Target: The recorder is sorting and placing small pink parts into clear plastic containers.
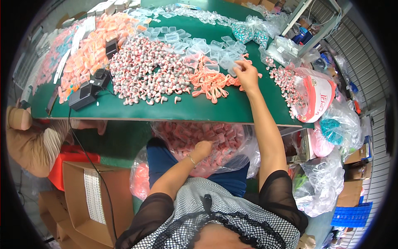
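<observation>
- Right hand [246, 76] is stretched out over the green table [207, 110], fingers pinched on a small clear plastic case [230, 63] at the edge of the loose spread of the same empty cases [199, 47].
- Left hand [202, 149] is down below the table edge, curled into the clear plastic bag of filled pink cases [224, 143] on the lap; can't tell if it grips anything.
- Done so far, by my read: the lap bag is well stocked, and a heap of packed orange-pink cases [89, 52] sits far left on the table.
- Left: big pile of grey-and-pink corded earplugs [145, 74] mid-table, a tangle of orange-pink cords [209, 83] just beside the right hand, plus more earplugs spilling from a red-and-white bag [319, 97] on the right.
- Judgement: roughly mid-run, plenty unpacked.
- Black desk device with cable [85, 93] sits untouched at the left.
</observation>
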Tool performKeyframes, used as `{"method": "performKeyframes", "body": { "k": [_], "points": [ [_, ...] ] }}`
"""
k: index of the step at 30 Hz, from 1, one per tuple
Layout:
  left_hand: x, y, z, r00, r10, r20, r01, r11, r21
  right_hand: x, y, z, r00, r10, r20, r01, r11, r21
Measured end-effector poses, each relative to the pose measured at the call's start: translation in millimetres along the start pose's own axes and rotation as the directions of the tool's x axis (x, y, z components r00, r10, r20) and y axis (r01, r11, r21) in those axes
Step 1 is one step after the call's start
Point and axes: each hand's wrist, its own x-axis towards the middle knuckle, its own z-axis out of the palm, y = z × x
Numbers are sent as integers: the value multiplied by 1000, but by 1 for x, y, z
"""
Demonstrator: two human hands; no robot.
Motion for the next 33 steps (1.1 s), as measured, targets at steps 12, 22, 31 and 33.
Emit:
{"method": "performKeyframes", "body": {
  "k": [12, 22, 31, 33],
  "points": [
    [-18, 68, -232, 641, 217, -736, -55, 970, 238, -161, -22, -43, 788, -611, 75, 578, 693, -431],
    [-18, 36, -250, 722, 185, -666, 19, 958, 287, -149, -1, -63, 838, -545, -15, 509, 792, -336],
    [-2, 52, -250, 811, 156, -564, -147, 987, 61, -61, 125, -153, 910, -218, -352, -64, 765, -641],
    [-4, 49, -247, 811, 57, -582, -103, 994, -46, -42, 133, -153, 913, -273, -304, -29, 699, -715]
  ]
}}
